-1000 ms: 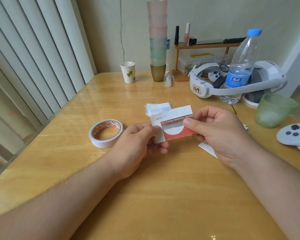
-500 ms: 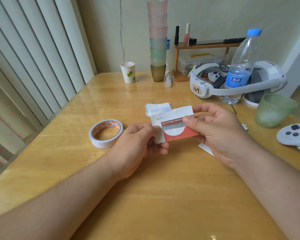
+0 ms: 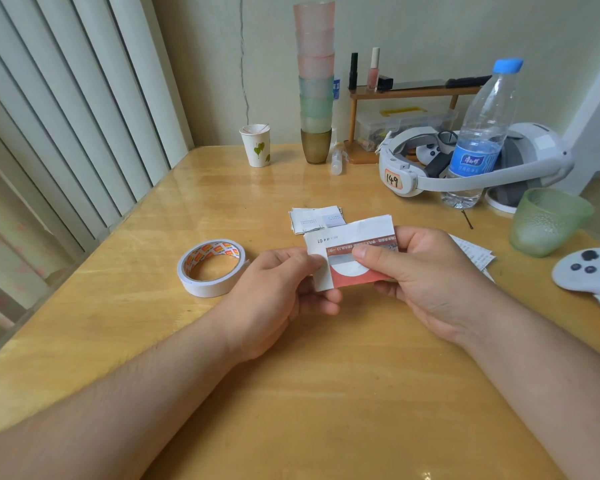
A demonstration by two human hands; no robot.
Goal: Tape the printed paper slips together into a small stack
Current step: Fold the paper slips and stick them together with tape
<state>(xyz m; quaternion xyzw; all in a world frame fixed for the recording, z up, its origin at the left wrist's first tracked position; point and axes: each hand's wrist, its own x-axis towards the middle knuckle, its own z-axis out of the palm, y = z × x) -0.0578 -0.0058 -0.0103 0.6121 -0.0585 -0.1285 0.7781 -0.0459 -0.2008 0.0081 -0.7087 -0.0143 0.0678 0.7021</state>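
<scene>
A printed paper slip [image 3: 343,240], white with a red block and a pale half circle, is held above the wooden table [image 3: 291,393]. My left hand [image 3: 274,296] pinches its left edge. My right hand [image 3: 426,278] pinches its right part, thumb lying across the print. Behind it a small stack of folded slips [image 3: 316,219] lies flat on the table. More white slips [image 3: 475,252] show from under my right hand. A roll of white double-sided tape [image 3: 211,267] lies flat to the left of my left hand.
At the back stand a paper cup [image 3: 256,145], a tall stack of plastic cups [image 3: 315,81], a small shelf [image 3: 406,95], a white headset [image 3: 465,164] and a water bottle [image 3: 482,133]. A green cup [image 3: 548,221] and a white controller [image 3: 589,271] sit right. Vertical blinds [image 3: 66,116] line the left.
My right thumb has slid left along the slip, covering more of the print. The slip and my left hand have hardly moved.
</scene>
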